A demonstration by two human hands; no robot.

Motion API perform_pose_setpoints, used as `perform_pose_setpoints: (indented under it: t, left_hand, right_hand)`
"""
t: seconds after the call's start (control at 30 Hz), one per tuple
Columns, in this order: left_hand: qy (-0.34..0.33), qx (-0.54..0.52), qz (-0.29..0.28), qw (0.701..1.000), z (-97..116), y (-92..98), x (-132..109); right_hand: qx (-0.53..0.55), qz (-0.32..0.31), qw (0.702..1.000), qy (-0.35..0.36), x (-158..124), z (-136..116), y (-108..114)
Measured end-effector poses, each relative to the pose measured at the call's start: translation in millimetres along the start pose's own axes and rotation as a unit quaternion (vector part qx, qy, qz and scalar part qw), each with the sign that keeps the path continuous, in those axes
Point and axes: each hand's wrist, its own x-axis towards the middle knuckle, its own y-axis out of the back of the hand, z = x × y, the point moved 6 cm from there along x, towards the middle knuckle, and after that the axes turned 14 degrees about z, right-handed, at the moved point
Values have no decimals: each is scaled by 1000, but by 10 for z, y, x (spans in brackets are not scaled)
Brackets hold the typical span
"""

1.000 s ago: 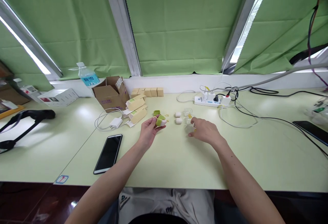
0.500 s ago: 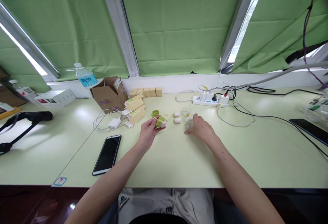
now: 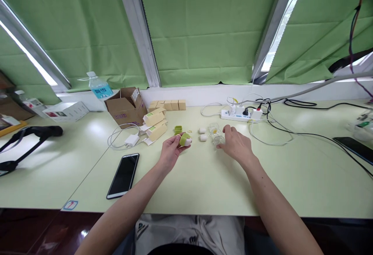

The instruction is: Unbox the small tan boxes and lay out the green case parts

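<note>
My left hand (image 3: 171, 152) is closed around a small white earphone case with a lime-green cover (image 3: 184, 140) partly on it, held just above the table. Behind it lies another lime-green cover piece (image 3: 178, 129). My right hand (image 3: 236, 143) is beside a clear plastic cover (image 3: 218, 141), thumb and fingers apart and nothing visibly gripped. A further clear cover (image 3: 214, 128) sits just beyond that one. Between my hands stand two white earphone cases, a nearer one (image 3: 203, 138) and a farther one (image 3: 202, 130).
Opened cream boxes (image 3: 155, 128), a brown carton (image 3: 125, 109) and a charger (image 3: 132, 140) with its cable are at the left. A phone (image 3: 122, 176) lies near my left forearm. Behind my right hand is a power strip (image 3: 237, 116), with cables running rightward.
My right hand has let go of the nearer clear cover and shifted slightly right, its thumb away from the front. My left hand still holds the green-covered case. The view has shifted slightly.
</note>
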Motion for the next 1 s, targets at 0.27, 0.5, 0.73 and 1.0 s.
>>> perform_pose_setpoints:
  t: [0.27,0.5,0.73,1.0]
  left_hand:
    - [60,10,-6,998,-51,-88,-147]
    - [63,85,-36,994,-113,-119,-245]
    - [42,183,-63,980,-106,-86,-184]
    - [-226,249,-101,936,180,-192,-354]
  right_hand:
    - [237,316,856,334,-492,-860,257]
    - [222,308,835,398,-636,-1044,167]
    - [207,276,845,408,-632,-1020,98]
    - [232,280,857,364,-557,-973,192]
